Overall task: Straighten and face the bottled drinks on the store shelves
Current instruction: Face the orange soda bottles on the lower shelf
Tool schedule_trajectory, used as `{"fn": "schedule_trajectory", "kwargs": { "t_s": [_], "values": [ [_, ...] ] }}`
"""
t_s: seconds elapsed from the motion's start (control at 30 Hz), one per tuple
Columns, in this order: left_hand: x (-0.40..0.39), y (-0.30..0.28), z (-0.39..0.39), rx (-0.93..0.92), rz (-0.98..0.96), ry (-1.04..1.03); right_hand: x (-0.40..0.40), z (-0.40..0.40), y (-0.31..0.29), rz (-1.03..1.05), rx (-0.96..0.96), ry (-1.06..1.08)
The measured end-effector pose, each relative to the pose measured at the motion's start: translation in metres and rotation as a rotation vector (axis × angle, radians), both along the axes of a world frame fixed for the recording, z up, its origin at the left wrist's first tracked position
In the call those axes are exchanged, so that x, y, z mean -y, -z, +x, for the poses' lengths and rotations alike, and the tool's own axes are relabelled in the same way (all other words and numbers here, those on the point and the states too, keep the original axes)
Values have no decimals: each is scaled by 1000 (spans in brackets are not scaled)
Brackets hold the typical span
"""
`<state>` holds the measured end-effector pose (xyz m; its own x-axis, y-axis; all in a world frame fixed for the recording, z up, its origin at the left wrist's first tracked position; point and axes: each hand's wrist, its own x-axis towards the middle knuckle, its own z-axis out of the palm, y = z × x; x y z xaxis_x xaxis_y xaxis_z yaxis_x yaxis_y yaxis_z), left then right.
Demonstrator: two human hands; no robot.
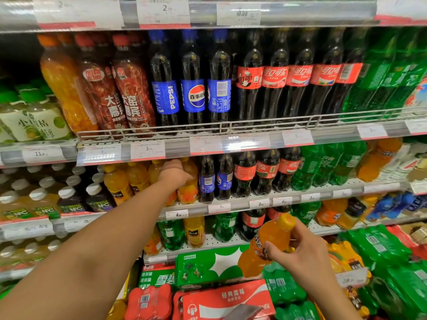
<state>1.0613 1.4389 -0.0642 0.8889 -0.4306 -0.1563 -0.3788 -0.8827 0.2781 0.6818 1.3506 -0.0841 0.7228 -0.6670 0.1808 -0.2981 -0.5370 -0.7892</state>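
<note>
Shelves held mixed soft drinks, several labels turned off-front. My left hand was reaching into the second shelf, fingers closed around the shoulder of an orange bottle at the right end of the orange row, just beside the small Pepsi bottles. My right hand hung lower, off the shelf, fingers clamped on the neck and shoulder of a spare orange bottle, which was tilted with its yellow cap up and to the right, above the green cartons.

Judgement on the step: the shelved bottle should be turned by its shoulder until its label faced out, then drawn level with its neighbours at the shelf edge. The grip should be kept light and the base flat, since a knock could tip the Pepsi bottles alongside. The spare would best go in upright once a gap was made.

Condition: the shelved bottle was clear plastic with orange drink and a fruit-printed label low on its body; its cap was hidden behind my hand. On the top shelf, the right-hand Pepsi bottle showed its barcode.
</note>
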Motion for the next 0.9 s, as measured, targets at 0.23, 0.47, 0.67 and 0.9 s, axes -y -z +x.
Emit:
{"fn": "schedule_trajectory", "kwargs": {
  "t_s": [0.23,0.47,0.67,0.9],
  "values": [
    [-9,3,-24,135,-261,-44,21,0,-6,-31,16,-39],
    [-19,-21,-104,204,-402,143,49,-18,-12,-53,85,-86],
    [2,-56,-172,352,-263,515,64,-48,-24,-11,135,-88],
    [26,-75,-212,375,-258,690,67,-92,-34,17,196,10]
  ]
}}
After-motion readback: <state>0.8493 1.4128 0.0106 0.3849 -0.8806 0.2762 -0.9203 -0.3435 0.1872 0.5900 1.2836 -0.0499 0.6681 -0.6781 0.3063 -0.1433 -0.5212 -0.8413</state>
